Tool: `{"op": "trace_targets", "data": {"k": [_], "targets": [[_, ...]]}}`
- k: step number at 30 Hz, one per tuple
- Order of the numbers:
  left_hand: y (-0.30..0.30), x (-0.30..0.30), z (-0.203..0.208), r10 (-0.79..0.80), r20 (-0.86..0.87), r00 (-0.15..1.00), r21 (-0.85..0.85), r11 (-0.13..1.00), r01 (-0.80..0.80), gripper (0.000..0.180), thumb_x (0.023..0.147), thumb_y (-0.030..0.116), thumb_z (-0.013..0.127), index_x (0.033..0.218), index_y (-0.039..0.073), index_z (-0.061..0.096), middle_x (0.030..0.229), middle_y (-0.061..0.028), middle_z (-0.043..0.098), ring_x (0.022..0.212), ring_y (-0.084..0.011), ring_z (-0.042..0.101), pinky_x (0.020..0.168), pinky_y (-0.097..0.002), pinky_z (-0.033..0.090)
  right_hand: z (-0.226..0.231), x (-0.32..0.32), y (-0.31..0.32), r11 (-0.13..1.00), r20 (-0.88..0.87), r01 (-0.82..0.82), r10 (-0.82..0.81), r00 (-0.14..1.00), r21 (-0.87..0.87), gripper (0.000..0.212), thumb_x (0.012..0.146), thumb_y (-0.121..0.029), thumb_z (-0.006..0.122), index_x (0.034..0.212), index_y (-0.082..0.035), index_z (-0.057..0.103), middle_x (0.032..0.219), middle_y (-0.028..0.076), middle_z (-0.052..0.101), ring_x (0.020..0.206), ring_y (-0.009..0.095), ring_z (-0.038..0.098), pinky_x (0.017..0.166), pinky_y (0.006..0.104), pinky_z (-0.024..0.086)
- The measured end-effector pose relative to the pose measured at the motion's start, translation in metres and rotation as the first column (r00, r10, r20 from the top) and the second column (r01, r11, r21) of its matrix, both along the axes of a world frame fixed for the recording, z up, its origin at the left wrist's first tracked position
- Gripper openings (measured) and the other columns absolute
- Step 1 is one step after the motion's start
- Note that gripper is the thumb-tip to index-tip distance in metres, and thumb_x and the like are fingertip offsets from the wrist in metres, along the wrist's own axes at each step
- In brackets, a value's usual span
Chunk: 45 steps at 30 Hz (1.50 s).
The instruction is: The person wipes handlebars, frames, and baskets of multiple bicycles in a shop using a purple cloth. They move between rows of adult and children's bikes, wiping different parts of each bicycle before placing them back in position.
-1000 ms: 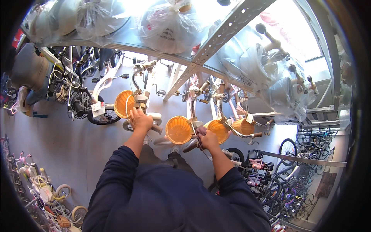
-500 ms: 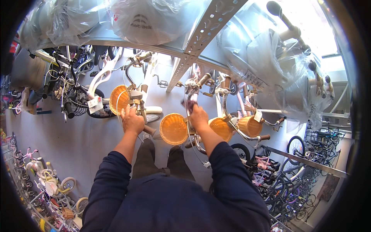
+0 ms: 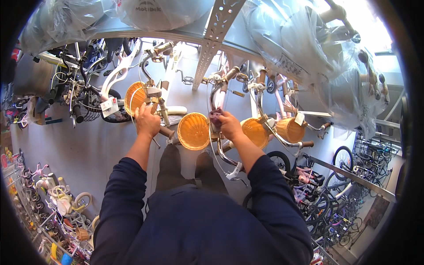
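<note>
My right hand (image 3: 230,126) is closed on a bunched dark purple cloth (image 3: 216,118). It presses the cloth to the front of a pale bicycle, just right of a round woven basket (image 3: 193,131). Chrome handlebars (image 3: 224,155) with a white brake lever (image 3: 234,172) curve below that hand. To the left, my left hand (image 3: 147,121) has its fingers bent over the handlebar of another bicycle, beside its tan basket (image 3: 135,100). A brown handlebar grip (image 3: 166,131) sticks out past this hand. What lies under the left palm is hidden.
Two more basketed bicycles stand at right, one basket (image 3: 290,130) tagged. A perforated metal post (image 3: 207,59) and a shelf with plastic-wrapped goods (image 3: 163,13) hang over the row. Black bicycles crowd the left; small bikes (image 3: 62,198) and more bicycles (image 3: 340,207) line both sides.
The view has tilted, so the bicycles sit higher in the picture. My right hand has slid the cloth toward me, closer to the basket. My left hand stays at the same handlebar.
</note>
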<state>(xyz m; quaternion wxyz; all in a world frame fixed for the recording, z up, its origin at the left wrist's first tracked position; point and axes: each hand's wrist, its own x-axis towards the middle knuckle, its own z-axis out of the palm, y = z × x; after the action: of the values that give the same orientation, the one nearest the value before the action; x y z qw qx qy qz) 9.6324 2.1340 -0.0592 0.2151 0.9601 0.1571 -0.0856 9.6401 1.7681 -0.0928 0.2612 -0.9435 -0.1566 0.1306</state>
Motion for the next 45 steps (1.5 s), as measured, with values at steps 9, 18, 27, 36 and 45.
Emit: {"op": "trace_targets", "data": {"k": [9, 18, 27, 36, 45], "targets": [[0.008, -0.001, -0.010, -0.033, 0.026, 0.999, 0.022, 0.999, 0.033, 0.048, 0.086, 0.024, 0.058, 0.128, 0.003, 0.068, 0.147, -0.0246, 0.055, 0.145, -0.0333, 0.042, 0.126, -0.0454, 0.022, 0.072, -0.075, -0.016, 0.940, -0.355, 0.126, -0.005, 0.935, 0.318, 0.028, 0.075, 0.007, 0.058, 0.094, -0.006, 0.073, 0.102, 0.013, 0.069, 0.095, 0.035, 0.065, 0.083, 0.0389, 0.053], [0.007, 0.002, 0.003, -0.129, 0.008, 0.992, 0.072, 0.989, 0.128, 0.046, 0.088, 0.026, 0.062, 0.126, 0.002, 0.070, 0.140, -0.0202, 0.062, 0.143, -0.0298, 0.046, 0.124, -0.0482, 0.025, 0.166, -0.124, -0.080, 0.961, -0.189, -0.187, 0.226, 0.956, 0.204, 0.033, 0.069, 0.007, 0.061, 0.094, -0.008, 0.076, 0.100, 0.016, 0.072, 0.101, 0.039, 0.066, 0.092, 0.0452, 0.053], [0.029, -0.002, -0.023, -0.121, 0.027, 0.992, 0.042, 0.992, 0.120, 0.045, 0.086, 0.021, 0.059, 0.127, 0.002, 0.068, 0.145, -0.0229, 0.058, 0.144, -0.0332, 0.044, 0.126, -0.0463, 0.024, 0.082, -0.064, -0.194, 0.744, 0.375, 0.621, -0.517, 0.769, -0.247, 0.020, 0.081, -0.018, 0.069, 0.096, -0.006, 0.074, 0.101, 0.019, 0.070, 0.097, 0.043, 0.064, 0.087, 0.0486, 0.054], [0.020, -0.005, -0.004, -0.039, -0.029, 0.999, 0.043, 0.998, 0.040, 0.049, 0.085, 0.019, 0.057, 0.129, 0.000, 0.067, 0.147, -0.0235, 0.055, 0.145, -0.0323, 0.043, 0.125, -0.0473, 0.023, 0.141, -0.013, -0.129, 0.463, -0.372, 0.859, -0.774, 0.513, 0.219, 0.020, 0.085, -0.012, 0.064, 0.100, -0.005, 0.074, 0.092, 0.017, 0.075, 0.086, 0.033, 0.073, 0.078, 0.0417, 0.056], [0.023, 0.000, -0.031, -0.132, -0.003, 0.991, 0.045, 0.990, 0.132, 0.047, 0.084, 0.022, 0.060, 0.127, 0.006, 0.069, 0.140, -0.0167, 0.060, 0.146, -0.0377, 0.039, 0.123, -0.0514, 0.026, 0.115, -0.113, 0.001, 0.994, 0.072, -0.108, 0.107, 0.992, 0.009, 0.012, 0.075, -0.011, 0.067, 0.086, -0.010, 0.072, 0.086, 0.016, 0.066, 0.088, 0.040, 0.064, 0.079, 0.0472, 0.053]]}}
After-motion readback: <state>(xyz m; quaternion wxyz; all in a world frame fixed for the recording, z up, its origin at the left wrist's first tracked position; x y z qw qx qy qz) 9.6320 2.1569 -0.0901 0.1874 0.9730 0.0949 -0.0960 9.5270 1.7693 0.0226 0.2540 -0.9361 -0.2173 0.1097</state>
